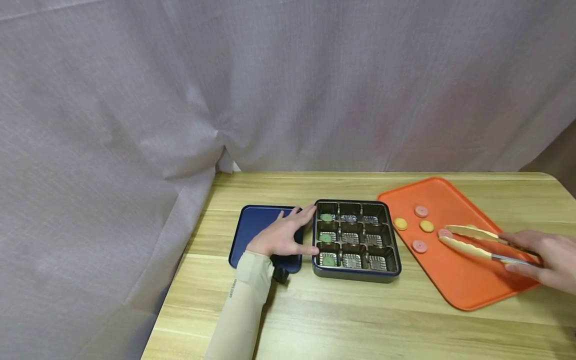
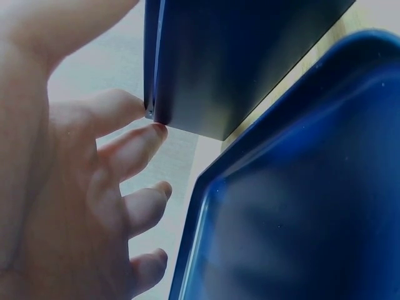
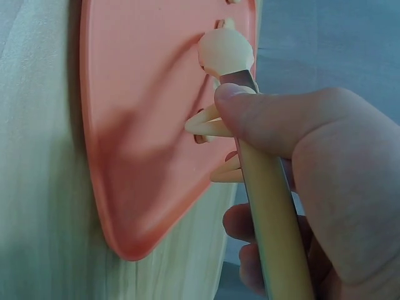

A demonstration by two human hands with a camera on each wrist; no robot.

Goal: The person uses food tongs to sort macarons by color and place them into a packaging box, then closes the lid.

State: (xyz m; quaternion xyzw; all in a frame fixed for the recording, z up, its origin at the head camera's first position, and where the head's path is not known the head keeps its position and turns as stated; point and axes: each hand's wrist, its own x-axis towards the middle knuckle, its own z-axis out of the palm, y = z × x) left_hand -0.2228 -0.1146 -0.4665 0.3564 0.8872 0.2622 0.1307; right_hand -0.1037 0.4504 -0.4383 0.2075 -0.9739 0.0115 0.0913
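My left hand [image 1: 283, 237], fingers spread, touches the left side of a dark blue box [image 1: 355, 274] with thumb and index fingertip. A black insert in the box has three rows of compartments. Its left column holds green cookies [image 1: 326, 238], one per compartment. My right hand [image 1: 551, 257] grips a pair of tongs [image 1: 504, 258] with cream tips, held over an orange tray [image 1: 472, 290]. The tong tips stand parted around a pink cookie [image 1: 444, 233]. In the right wrist view, thumb and curled fingers press the tong handles [image 3: 272, 212].
Two more pink cookies [image 1: 419, 246] and a few yellow cookies [image 1: 426, 226] lie on the tray, one yellow cookie partly behind the tongs. A blue lid [image 1: 252, 230] lies under my left hand. Behind the wooden table [image 1: 315, 320] hangs a grey curtain [image 1: 315, 90].
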